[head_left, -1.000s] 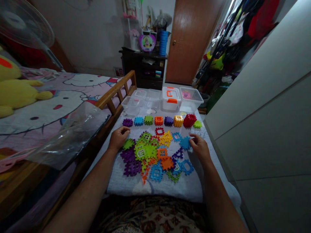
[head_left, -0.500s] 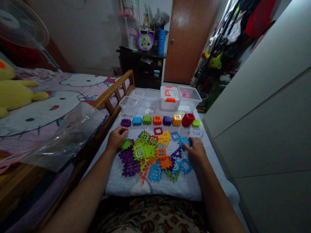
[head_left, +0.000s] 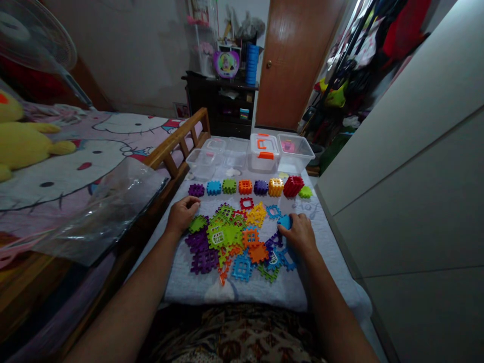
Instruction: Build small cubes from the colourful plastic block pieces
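Note:
A heap of flat, toothed plastic tiles (head_left: 236, 239) in green, purple, orange, yellow and blue lies on a pale grey cloth (head_left: 242, 287). My right hand (head_left: 298, 233) rests at the heap's right edge with its fingers closed on a light blue tile (head_left: 284, 221). My left hand (head_left: 182, 213) sits curled on the cloth at the heap's left edge, beside a green tile (head_left: 198, 223), with nothing visible in it. Behind the heap stands a row of small assembled cubes (head_left: 245, 187), from purple at the left to red and green at the right.
Clear plastic boxes (head_left: 206, 162) and a white case with orange latches (head_left: 263, 152) stand behind the cubes. A wooden bed rail (head_left: 177, 141) and a crumpled plastic bag (head_left: 109, 206) are to the left. White cupboard doors (head_left: 408, 176) close off the right side.
My right hand has slid left and closed over the light blue tile. My left hand has stayed where it was.

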Motion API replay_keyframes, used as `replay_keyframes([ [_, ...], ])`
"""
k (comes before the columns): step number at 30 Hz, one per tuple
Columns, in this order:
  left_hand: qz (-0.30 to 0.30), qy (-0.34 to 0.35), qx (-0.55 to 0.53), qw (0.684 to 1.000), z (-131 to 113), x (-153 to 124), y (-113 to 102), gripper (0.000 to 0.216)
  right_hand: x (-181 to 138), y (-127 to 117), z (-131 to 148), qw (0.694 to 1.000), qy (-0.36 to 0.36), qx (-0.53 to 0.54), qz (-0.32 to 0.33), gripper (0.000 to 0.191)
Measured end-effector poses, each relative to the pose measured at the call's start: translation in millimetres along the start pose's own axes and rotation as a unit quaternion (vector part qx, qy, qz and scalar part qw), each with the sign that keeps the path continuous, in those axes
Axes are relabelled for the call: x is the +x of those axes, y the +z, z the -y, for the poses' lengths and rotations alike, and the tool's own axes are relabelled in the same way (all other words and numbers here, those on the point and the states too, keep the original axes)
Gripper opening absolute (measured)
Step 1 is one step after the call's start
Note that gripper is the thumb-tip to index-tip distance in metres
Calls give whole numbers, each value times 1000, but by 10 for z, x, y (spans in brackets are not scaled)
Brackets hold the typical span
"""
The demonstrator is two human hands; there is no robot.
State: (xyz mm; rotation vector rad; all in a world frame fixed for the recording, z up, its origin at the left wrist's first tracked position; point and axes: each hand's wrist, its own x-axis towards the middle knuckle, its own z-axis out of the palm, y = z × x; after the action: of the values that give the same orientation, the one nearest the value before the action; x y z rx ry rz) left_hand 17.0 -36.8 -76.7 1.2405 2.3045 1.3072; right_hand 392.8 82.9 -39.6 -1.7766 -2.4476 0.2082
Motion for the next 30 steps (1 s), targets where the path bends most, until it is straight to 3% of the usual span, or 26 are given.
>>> replay_keyframes([
  [20,-4,2,-6,1000,-31,-2,1,30,77,-31,-151,999,-37,13,13,40],
  [26,-3,-5,-7,1000,-66,-8,-14,31,111,-74,-224,998,-42,0,37,54],
  [30,-1,-6,-10,1000,-79,-10,-16,31,111,-83,-220,998,-45,1,38,44],
])
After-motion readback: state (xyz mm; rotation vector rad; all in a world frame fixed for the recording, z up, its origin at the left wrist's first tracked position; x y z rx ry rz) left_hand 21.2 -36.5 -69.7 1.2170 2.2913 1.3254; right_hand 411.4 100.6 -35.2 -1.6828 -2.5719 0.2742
